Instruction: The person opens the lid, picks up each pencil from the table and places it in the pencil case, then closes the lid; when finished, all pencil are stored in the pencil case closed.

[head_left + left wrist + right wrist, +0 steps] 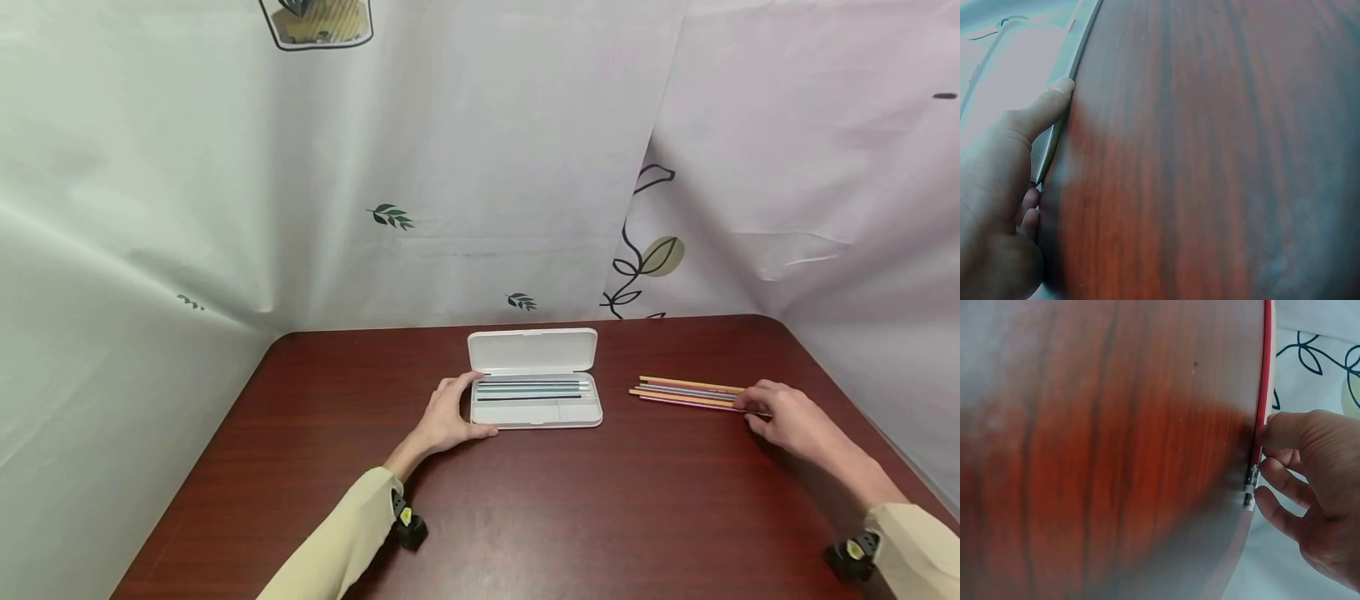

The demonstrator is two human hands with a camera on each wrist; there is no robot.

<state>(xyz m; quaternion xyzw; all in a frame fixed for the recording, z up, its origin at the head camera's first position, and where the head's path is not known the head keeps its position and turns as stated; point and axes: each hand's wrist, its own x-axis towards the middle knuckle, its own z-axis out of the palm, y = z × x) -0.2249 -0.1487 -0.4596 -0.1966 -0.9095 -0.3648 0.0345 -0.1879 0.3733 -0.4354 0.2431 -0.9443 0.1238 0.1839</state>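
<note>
A white pencil case [536,412] lies with its lid [532,352] raised, several dark and pale green pencils [532,388] lying lengthwise inside. My left hand [446,417] grips its left end, thumb along the front edge and fingers at the back corner; the left wrist view shows that thumb [1054,103] against the rim. To the right lies a loose row of several yellow, pink and blue pencils [678,392]. At their right end my right hand [787,417] pinches a red pencil [1262,406] near its eraser end, with thumb and fingertips against it.
Both hands work over a dark red-brown wooden table [585,517]. Its back edge meets a white curtain [487,167] printed with leaves, which also hangs along both sides. Each sleeve carries a small black wrist camera, such as the left one [408,525].
</note>
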